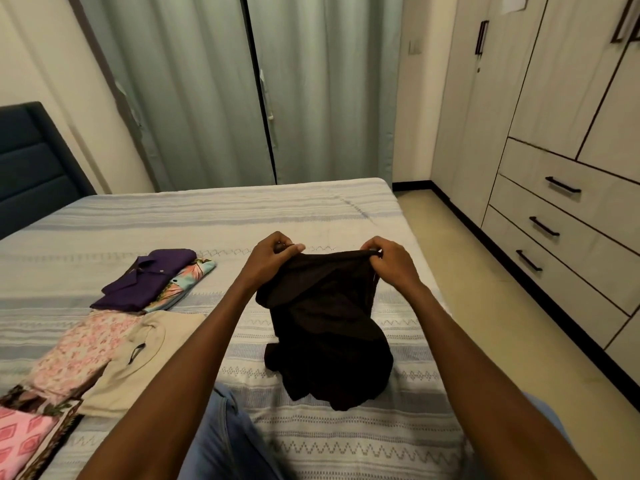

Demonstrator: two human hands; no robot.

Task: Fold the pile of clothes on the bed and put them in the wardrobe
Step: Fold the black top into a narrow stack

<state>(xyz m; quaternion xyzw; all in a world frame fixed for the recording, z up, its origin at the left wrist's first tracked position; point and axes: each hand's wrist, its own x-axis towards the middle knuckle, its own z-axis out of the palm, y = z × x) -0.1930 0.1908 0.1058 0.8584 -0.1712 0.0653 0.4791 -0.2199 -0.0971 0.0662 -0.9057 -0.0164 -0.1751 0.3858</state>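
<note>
Now both hands pinch the black garment by its top edge, left hand and right hand level; it hangs toward the person, its bottom bunched on the bed.

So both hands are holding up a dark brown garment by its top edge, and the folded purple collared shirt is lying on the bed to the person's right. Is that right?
Not quite. The head view shows the folded purple collared shirt on the striped bed to the person's left. The rest holds: left hand and right hand hold up the dark brown garment by its top edge.
</note>
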